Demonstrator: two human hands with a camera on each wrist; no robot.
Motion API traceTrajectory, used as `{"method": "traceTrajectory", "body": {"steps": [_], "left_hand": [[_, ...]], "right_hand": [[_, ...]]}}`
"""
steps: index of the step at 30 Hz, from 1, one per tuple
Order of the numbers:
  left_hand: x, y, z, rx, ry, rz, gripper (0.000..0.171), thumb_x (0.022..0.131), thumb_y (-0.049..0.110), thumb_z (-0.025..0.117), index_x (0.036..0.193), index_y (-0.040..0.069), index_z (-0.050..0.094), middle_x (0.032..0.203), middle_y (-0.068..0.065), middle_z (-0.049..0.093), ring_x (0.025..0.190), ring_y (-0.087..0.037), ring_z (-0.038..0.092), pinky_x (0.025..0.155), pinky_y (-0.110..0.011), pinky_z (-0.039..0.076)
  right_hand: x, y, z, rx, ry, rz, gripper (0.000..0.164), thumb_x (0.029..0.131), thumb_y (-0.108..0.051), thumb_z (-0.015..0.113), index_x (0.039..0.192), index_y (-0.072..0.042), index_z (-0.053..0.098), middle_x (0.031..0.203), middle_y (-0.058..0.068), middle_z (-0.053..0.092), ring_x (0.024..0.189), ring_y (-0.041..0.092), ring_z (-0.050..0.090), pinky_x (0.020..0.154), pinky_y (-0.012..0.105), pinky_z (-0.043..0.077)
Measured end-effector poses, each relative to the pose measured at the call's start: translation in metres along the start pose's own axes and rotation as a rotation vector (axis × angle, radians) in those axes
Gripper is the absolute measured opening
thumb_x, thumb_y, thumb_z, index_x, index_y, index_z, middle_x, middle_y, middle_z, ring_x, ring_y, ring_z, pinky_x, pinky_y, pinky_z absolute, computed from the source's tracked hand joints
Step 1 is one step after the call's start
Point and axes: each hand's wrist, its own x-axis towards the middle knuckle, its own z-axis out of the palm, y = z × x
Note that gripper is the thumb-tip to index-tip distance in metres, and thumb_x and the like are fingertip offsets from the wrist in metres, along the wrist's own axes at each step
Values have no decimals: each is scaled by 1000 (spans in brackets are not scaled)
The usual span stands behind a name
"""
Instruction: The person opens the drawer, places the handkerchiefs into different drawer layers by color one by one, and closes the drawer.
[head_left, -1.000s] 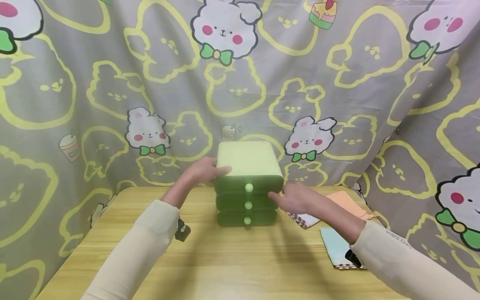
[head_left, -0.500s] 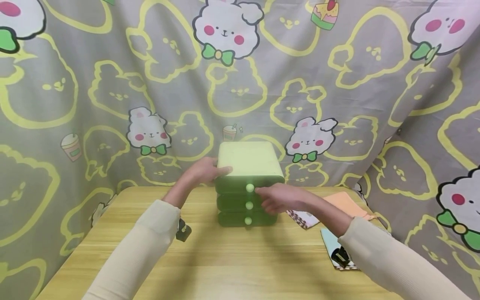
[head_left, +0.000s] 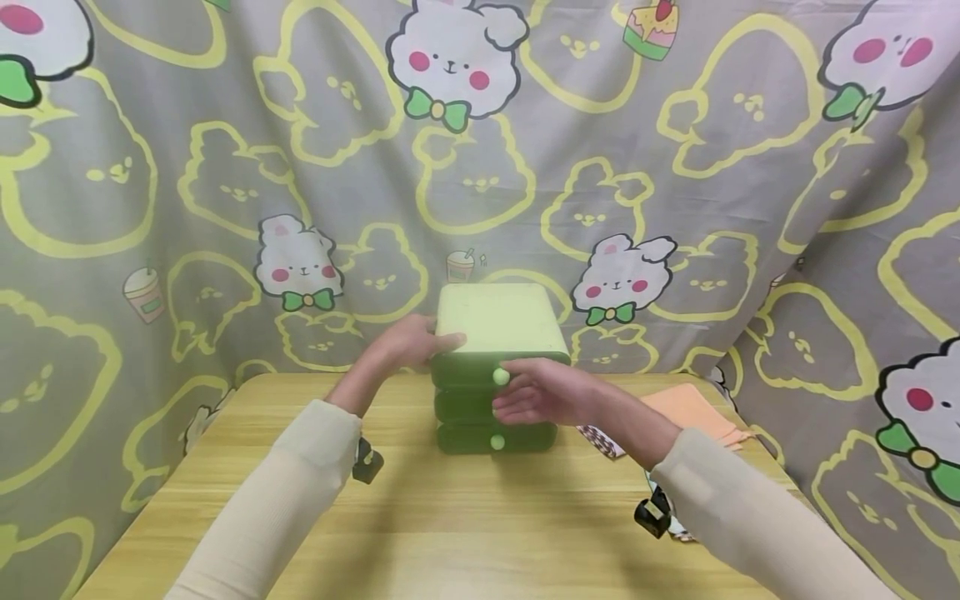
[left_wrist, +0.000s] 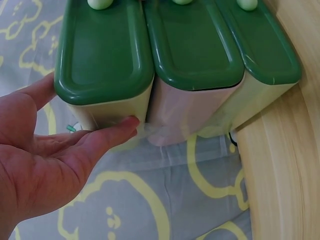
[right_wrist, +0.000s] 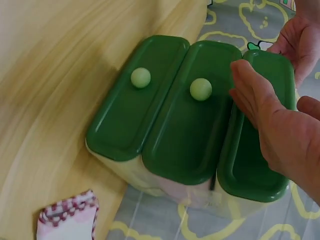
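Observation:
A small three-tier drawer unit (head_left: 498,317) with a pale top, green fronts and round pale-green knobs stands on the table. At its upper left corner, my left hand (head_left: 408,342) grips it, thumb on the top and fingers along the side of the top tier, as the left wrist view shows. My right hand (head_left: 551,392) is in front of the upper drawers, fingers extended, index fingertip right at the top knob (head_left: 501,377). Seen from the right wrist, thumb and fingers are spread apart and the hand hides that knob; the middle knob (right_wrist: 201,89) shows beside the fingertips.
An orange cloth (head_left: 686,412) lies on the wooden table (head_left: 450,533) to the right. Near it is a cloth with a checkered edge (right_wrist: 70,212), and another folded cloth is mostly hidden under the right forearm. A patterned curtain (head_left: 360,192) hangs close behind the unit.
My right hand has moved left from the unit's right side across the drawer fronts to the top knob, its fingers unfolding. The left hand and the drawer unit have stayed in place.

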Motion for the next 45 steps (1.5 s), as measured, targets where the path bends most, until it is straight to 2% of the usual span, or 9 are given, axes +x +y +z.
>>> {"method": "traceTrajectory", "body": {"steps": [5,10,19,24,30,38,45], "left_hand": [[1,0,-1,-6,-1,-9,69,96,57,62,141,5,57,106,-12,73,97,-26,70,87,-43,57],[0,1,-2,-24,-5,-24,74,95,56,64,148,6,51,113,-13,73,101,-27,70,91,-46,57],[1,1,-2,-4,2,-18,77,94,56,65,149,4,49,106,-12,74,94,-25,69,83,-39,57],[2,-1,-2,3,1,-14,78,94,57,64,150,5,49,101,-11,75,90,-24,69,86,-42,57],[2,-1,-2,6,1,-9,78,95,57,64,151,5,47,93,-10,74,87,-23,68,89,-46,56],[2,-1,-1,-4,-2,-15,80,94,58,64,151,4,47,102,-12,74,90,-24,69,86,-43,57],[2,-3,-2,6,5,-10,81,94,59,63,151,4,46,131,-20,67,108,-33,68,88,-41,56]], "right_hand": [[3,-1,4,100,34,-18,74,106,-34,48,148,21,21,147,42,38,141,52,40,113,45,44],[5,0,7,156,91,-35,68,105,-29,49,146,19,26,144,41,42,139,51,43,108,41,49],[10,5,12,168,169,-107,47,108,-18,44,144,11,35,145,41,44,138,50,45,106,41,50],[11,7,14,171,197,-107,52,108,-14,43,150,13,28,144,40,46,137,48,47,107,41,49],[10,7,17,177,233,-95,53,108,-14,45,151,12,29,143,38,49,136,47,49,106,40,50],[7,9,16,152,233,-99,51,108,-15,45,150,11,32,142,38,50,135,47,50,105,39,51],[0,13,20,149,238,-100,45,106,-13,49,143,12,42,139,38,52,129,46,56,97,36,56]]}}
